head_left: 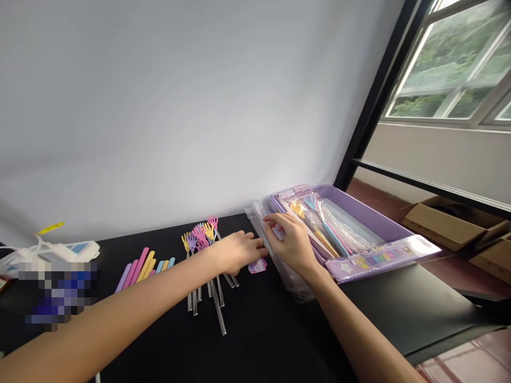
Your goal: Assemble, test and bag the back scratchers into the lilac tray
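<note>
Now right hand curled on clear plastic bag; left hand flat, just beside pink card.

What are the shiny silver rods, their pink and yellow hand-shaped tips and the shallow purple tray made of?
The silver rods look like metal or plastic tubing, glossy with bright streaks; the look leaves it open. The hand-shaped tips seem moulded plastic, matte and flat-coloured. The purple tray looks like rigid plastic, with a smooth, even satin sheen.

Around the black table
A window shows green trees; cardboard boxes sit below it, and a white device with cable lies at left.
</note>
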Tool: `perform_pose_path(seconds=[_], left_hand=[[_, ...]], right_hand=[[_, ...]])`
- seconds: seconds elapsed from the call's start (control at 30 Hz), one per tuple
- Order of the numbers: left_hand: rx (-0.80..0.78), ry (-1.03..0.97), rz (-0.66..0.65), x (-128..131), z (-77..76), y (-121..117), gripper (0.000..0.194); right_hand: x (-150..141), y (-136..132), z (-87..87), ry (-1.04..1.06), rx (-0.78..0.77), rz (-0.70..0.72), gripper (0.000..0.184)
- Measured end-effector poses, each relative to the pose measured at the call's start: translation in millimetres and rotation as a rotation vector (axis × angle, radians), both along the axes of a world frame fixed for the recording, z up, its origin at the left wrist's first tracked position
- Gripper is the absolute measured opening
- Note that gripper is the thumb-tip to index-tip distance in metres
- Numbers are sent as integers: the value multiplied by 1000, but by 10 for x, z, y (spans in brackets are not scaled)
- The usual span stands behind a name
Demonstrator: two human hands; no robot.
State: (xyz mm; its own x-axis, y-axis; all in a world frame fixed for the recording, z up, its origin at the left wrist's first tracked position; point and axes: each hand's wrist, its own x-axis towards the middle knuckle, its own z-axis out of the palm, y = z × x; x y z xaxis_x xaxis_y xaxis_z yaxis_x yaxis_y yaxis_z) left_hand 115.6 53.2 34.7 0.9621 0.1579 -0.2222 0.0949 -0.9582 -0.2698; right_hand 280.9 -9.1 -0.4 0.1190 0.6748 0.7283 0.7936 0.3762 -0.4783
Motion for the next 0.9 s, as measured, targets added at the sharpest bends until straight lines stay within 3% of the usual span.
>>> perform_pose_path(seconds=[0.1, 0.3, 0.73, 0.9], left_hand=[[-23, 24, 48, -9, 26, 5, 52], [-128, -39, 163, -78, 15, 82, 55], [-209, -260, 216, -153, -138, 257, 48], [-327, -440, 43, -242, -177, 248, 41]], right_hand=[[-6, -21, 38, 6, -23, 12, 15], [67, -66, 94, -46, -267, 11, 12], [107, 7, -6, -13, -230, -28, 17], [119, -9, 12, -2, -197, -53, 18]])
